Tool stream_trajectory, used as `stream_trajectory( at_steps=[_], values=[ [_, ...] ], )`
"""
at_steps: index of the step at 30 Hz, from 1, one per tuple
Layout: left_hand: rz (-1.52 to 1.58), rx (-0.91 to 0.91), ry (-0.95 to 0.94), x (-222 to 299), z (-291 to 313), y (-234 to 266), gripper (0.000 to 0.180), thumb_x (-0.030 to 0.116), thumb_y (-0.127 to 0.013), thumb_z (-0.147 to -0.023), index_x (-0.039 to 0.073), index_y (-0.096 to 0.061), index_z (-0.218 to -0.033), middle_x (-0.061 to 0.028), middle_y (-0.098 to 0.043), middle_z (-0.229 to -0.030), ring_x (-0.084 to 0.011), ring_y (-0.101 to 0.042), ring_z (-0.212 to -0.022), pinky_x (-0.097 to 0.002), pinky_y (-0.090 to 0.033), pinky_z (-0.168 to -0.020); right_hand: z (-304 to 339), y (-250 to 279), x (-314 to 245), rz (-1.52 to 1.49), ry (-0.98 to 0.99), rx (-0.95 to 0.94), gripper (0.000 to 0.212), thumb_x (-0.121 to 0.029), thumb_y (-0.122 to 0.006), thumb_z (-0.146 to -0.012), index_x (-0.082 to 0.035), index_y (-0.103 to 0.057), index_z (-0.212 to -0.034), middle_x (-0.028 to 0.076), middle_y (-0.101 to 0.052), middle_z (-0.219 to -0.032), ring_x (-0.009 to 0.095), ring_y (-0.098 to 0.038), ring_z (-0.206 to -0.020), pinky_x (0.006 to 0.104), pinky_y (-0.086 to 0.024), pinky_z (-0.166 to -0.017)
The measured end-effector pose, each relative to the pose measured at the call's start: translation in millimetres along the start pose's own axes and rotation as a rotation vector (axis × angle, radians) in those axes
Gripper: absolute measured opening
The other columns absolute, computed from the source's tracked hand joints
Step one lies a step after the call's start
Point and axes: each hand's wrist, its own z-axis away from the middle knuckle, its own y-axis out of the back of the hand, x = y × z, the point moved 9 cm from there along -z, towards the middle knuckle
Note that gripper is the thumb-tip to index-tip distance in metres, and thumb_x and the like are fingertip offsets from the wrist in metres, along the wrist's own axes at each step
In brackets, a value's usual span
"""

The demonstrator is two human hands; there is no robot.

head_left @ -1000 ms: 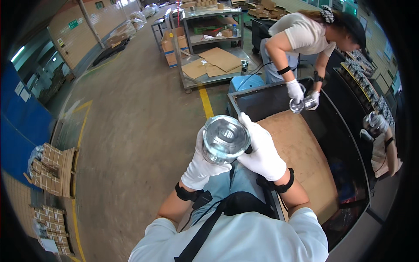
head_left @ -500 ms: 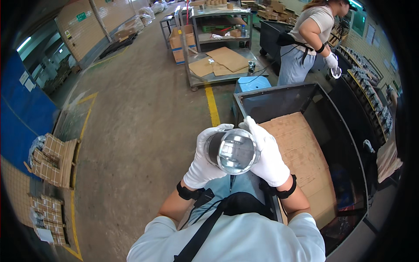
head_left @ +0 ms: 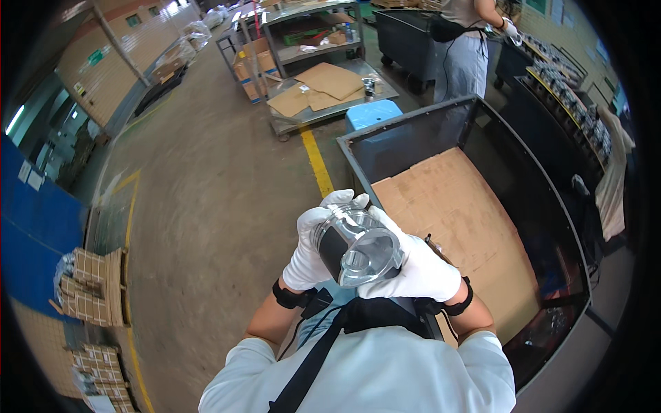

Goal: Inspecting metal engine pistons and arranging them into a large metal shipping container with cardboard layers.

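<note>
Between my two white-gloved hands I hold an engine piston [head_left: 375, 249] of shiny silver metal with a dark patch on its skirt. It lies tilted, its hollow underside and a pin boss facing me, its ringed crown end pointing away. My left hand [head_left: 311, 242] wraps round the left side near the crown end. From the right, my right hand [head_left: 423, 267] grips it along the skirt, thumb side against the metal. Some of the fingers are hidden behind the piston.
A black metal bin [head_left: 530, 182] lined with cardboard [head_left: 454, 227] stands at my right. Beyond it are a blue stool [head_left: 372, 113] and a metal shelf cart [head_left: 310, 120]. A co-worker [head_left: 461, 62] stands at the far right beside rows of metal parts [head_left: 568, 100]. Stacked cartons [head_left: 89, 286] sit at left.
The piston has turned in my hands: its dark skirt patch and open underside now face me more. My view has shifted, and the co-worker sits higher in the picture.
</note>
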Motion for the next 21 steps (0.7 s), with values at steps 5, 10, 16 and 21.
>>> stream_trajectory(
  at_steps=[5,10,16,21],
  values=[
    [-0.892,-0.311,-0.448,-10,-10,-19,0.080,0.007,-0.087,-0.068,0.017,-0.041,-0.133,-0.0135,-0.044,-0.143,-0.0284,-0.051,-0.128,-0.0444,-0.047,-0.106,16,19,23,-0.045,0.005,0.166,0.114,-0.026,-0.091,-0.066,-0.004,-0.023,-0.155,0.016,-0.061,-0.131,0.028,-0.063,-0.115,0.0368,-0.048,-0.098],
    [-1.493,-0.240,-0.447,-32,-40,-3,0.107,0.004,-0.094,-0.055,0.018,-0.029,-0.139,-0.0147,-0.049,-0.139,-0.0269,-0.055,-0.124,-0.0429,-0.049,-0.104,57,41,72,-0.451,-0.247,0.149,0.095,-0.022,-0.083,-0.079,-0.006,-0.028,-0.154,0.009,-0.066,-0.116,0.010,-0.061,-0.085,0.0290,-0.052,-0.079],
    [-0.900,-0.136,0.052,-57,-58,14,0.089,-0.018,-0.072,-0.065,0.004,-0.039,-0.145,-0.0215,-0.056,-0.134,-0.0351,-0.057,-0.125,-0.0448,-0.051,-0.104,267,182,243,0.229,-0.965,0.801,0.072,-0.030,-0.075,-0.086,0.003,-0.045,-0.143,0.014,-0.068,-0.114,0.018,-0.068,-0.090,0.0304,-0.056,-0.081],
    [-1.054,-0.053,0.057,-71,-95,41,0.098,-0.016,-0.077,-0.061,0.015,-0.036,-0.144,-0.0166,-0.056,-0.129,-0.0345,-0.062,-0.117,-0.0482,-0.059,-0.091,267,121,223,-0.454,-0.862,0.761,0.079,-0.050,-0.072,-0.087,0.005,-0.049,-0.139,0.017,-0.066,-0.119,0.022,-0.069,-0.092,0.0312,-0.056,-0.082]
  ],
)
